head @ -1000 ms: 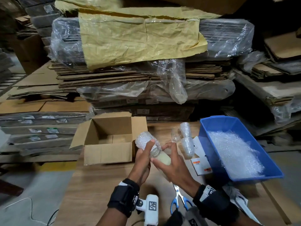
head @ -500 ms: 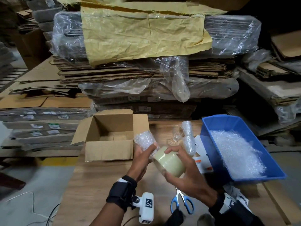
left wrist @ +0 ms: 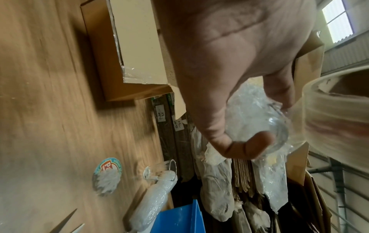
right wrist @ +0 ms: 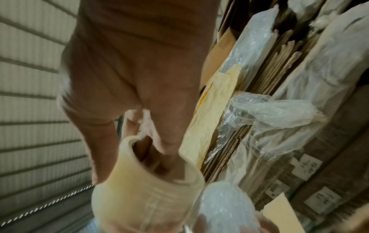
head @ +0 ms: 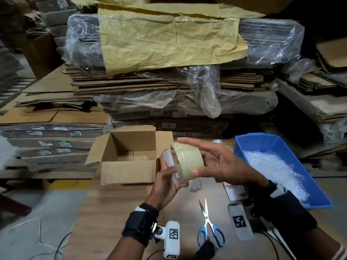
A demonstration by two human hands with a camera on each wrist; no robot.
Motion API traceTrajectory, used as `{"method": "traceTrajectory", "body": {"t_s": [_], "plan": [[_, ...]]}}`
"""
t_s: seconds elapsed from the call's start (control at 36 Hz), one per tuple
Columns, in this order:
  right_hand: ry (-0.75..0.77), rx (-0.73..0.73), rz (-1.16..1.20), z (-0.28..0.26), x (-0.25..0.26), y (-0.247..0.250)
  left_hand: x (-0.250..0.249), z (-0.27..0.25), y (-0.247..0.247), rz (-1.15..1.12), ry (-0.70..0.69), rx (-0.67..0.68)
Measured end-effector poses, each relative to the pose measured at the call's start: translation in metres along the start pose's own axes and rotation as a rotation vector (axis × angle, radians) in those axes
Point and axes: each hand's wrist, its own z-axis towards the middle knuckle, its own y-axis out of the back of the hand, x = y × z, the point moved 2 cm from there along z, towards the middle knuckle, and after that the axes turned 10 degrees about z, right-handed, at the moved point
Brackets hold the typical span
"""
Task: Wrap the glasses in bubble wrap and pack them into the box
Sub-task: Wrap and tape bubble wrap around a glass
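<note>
Glasses, item one: wrapped glass [head: 170, 166], swathed in bubble wrap, gripped in our left hand [head: 166, 182] above the worktop [head: 112, 212], just right of the open cardboard box [head: 129, 158]. Fingers and thumb curl round the bundle; the left wrist view shows the thumb pressed against the bare glass base [left wrist: 279, 134]. Long axis runs roughly upright, base end toward us.

Tape roll [head: 187, 161]: held in our right hand [head: 221, 164], thumb underneath, fingers spread over the top, lying directly against the right side of the wrapped glass. Whether a strip of tape already joins roll to wrap, we cannot tell; the frames blur here.

Governing relation: roll sits to the right of the bundle and touching it, so we judge the coming move to be a pass of tape around the bundle's girth, across its long axis. The right hand is the working one; the left only steadies.

Change since half a second ago: both hands have risen from just above the worktop, and the right hand's fingers have opened wider over the roll.

Also present: one unwrapped glass [left wrist: 159, 171] and a wrapped bundle [left wrist: 151, 205] lying on the worktop, scissors [head: 208, 226], blue bin [head: 266, 145] of bubble wrap [head: 272, 169]. Box holds nothing we can see.
</note>
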Motion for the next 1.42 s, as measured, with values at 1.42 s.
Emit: {"method": "traceTrajectory", "body": {"t_s": [1.42], "plan": [[0.311, -0.267, -0.499, 0.02, -0.013, 0.025, -0.022, -0.028, -0.004, 0.546, 0.004, 0.037]]}}
